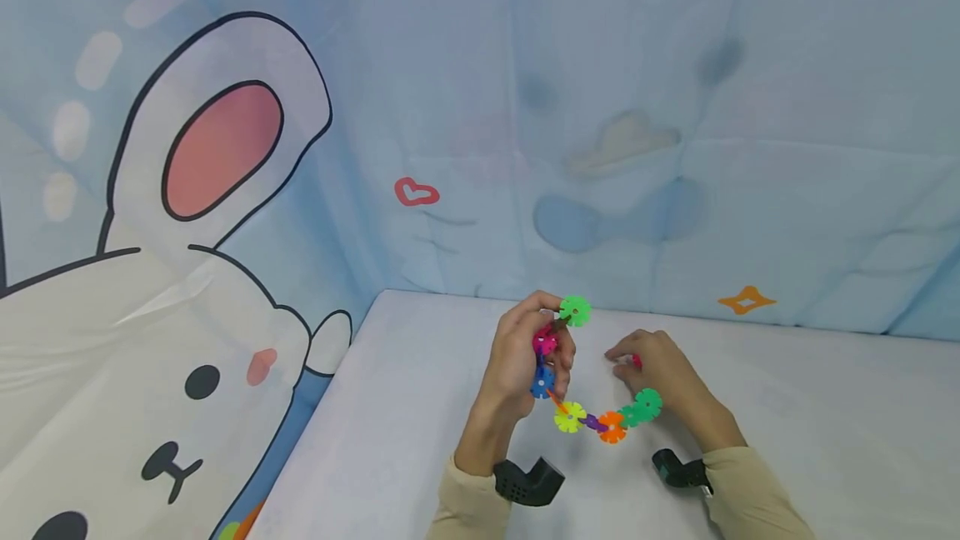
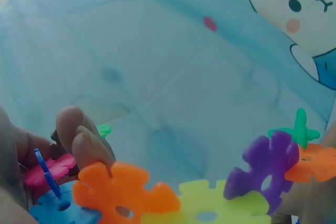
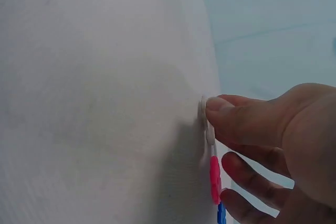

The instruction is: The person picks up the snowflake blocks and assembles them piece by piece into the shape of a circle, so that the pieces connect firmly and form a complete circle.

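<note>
My left hand (image 1: 517,357) grips one end of a chain of slotted plastic flower discs (image 1: 570,417). A bright green disc (image 1: 575,311) pokes out above its fingers, and pink and blue discs show at the palm. From there the chain hangs in a curve through yellow, purple and orange to green discs (image 1: 648,404) near the right forearm. Low over the table, my right hand (image 1: 663,369) pinches a white disc (image 3: 210,135) between thumb and forefinger. Beside it, seen edge-on, are a pink disc (image 3: 215,179) and a blue disc (image 3: 221,213); whether they are joined I cannot tell.
A white-covered table (image 1: 825,407) lies under both hands. Behind it hangs a blue printed cloth (image 1: 465,90), with a large cartoon rabbit (image 1: 97,390) at the left. Black wrist cameras (image 1: 528,482) sit on both wrists.
</note>
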### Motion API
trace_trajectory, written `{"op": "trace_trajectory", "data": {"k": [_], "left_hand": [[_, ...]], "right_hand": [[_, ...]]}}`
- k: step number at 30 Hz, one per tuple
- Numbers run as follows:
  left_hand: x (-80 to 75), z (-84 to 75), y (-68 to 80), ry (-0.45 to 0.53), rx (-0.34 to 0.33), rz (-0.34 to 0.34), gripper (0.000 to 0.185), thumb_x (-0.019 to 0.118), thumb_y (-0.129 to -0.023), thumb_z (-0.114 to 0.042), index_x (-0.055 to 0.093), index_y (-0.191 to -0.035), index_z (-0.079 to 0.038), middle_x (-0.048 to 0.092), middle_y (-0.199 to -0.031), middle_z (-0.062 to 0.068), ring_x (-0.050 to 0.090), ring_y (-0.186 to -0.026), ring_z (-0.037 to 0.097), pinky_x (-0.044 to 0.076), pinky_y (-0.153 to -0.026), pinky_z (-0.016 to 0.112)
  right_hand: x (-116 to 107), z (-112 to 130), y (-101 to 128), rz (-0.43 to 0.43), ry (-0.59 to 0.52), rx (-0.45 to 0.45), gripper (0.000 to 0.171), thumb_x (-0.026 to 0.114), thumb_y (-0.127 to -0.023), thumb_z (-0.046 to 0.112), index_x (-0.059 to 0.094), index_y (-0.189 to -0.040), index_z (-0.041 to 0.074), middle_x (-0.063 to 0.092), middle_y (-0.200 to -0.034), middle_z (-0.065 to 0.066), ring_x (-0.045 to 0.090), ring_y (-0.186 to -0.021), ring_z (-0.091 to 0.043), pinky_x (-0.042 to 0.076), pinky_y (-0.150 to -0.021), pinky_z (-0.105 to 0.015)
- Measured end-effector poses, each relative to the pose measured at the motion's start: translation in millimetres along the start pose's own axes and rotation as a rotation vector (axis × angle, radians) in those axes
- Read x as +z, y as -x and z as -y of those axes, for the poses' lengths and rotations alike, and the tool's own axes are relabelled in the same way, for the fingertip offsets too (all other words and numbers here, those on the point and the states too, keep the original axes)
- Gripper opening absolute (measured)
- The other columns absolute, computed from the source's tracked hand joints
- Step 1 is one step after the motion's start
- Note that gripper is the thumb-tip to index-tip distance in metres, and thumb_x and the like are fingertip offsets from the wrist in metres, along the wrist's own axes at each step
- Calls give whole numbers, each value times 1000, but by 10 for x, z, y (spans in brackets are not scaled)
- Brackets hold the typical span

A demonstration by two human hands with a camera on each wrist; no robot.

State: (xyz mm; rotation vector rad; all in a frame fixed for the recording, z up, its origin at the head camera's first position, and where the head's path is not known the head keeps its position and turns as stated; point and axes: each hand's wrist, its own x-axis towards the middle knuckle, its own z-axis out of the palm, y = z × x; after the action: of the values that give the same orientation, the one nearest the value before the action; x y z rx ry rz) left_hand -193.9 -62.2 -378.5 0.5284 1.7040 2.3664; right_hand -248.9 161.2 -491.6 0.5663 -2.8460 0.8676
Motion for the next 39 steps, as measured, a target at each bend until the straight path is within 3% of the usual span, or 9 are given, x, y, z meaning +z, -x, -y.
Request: {"op": "trace_trajectory", "data": {"k": [4,9,13,17,22,28,33,39], "left_hand": [[9,-1,2,2,-8,13,29,34,-114,-25,52,-100,-7,52,-58,-4,51,-37,6,48,-40,19],[24,1,8,-6,-7,11,24,40,-114,-22,52,-99,-7,51,-58,-4,52,-37,6,48,-40,19],[35,7,9,-9,-6,-6,22,43,-113,-22,54,-101,-7,50,-56,-4,52,-36,7,48,-39,20],[47,0,12,-7,10,-19,21,46,-113,-22,55,-104,-6,50,-56,-4,52,-36,7,48,-39,19],[71,-5,12,9,20,-33,22,48,-113,-23,55,-103,-5,50,-55,-4,53,-36,7,48,-40,19],[114,3,10,24,24,-47,25,48,-113,-24,54,-97,-7,50,-55,-4,53,-36,7,49,-41,18],[151,17,16,34,26,-61,26,49,-113,-27,54,-96,-9,49,-55,-4,53,-36,6,49,-41,19],[200,34,23,61,25,-87,26,50,-113,-31,54,-98,-11,49,-55,-5,52,-37,6,50,-42,19]], "right_hand": [[10,15,-4,22,41,46,13,86,-85,5,81,-97,4,74,-95,-10,60,-94,-35,58,-83,-52],[-7,5,-14,49,-5,94,27,90,-82,8,73,-103,2,63,-83,-3,54,-80,-22,51,-71,-35],[-56,2,9,47,-41,91,20,88,-85,13,73,-97,6,58,-77,2,50,-74,-16,45,-65,-29],[-214,38,52,-72,-75,16,13,85,-90,19,75,-89,11,59,-73,5,51,-69,-11,46,-62,-25],[-558,263,122,-290,-157,-8,15,80,-96,24,78,-97,9,73,-79,1,61,-68,-3,51,-58,-23],[-841,561,214,-361,-233,-56,15,69,-104,18,77,-112,9,78,-96,-7,63,-81,7,54,-61,-21],[-934,703,265,-449,-225,-182,14,77,-96,5,80,-109,10,78,-94,-3,64,-86,12,52,-72,-10],[-990,804,300,-513,-233,-313,28,84,-82,-10,83,-103,9,77,-89,4,62,-79,4,51,-77,-6]]}}
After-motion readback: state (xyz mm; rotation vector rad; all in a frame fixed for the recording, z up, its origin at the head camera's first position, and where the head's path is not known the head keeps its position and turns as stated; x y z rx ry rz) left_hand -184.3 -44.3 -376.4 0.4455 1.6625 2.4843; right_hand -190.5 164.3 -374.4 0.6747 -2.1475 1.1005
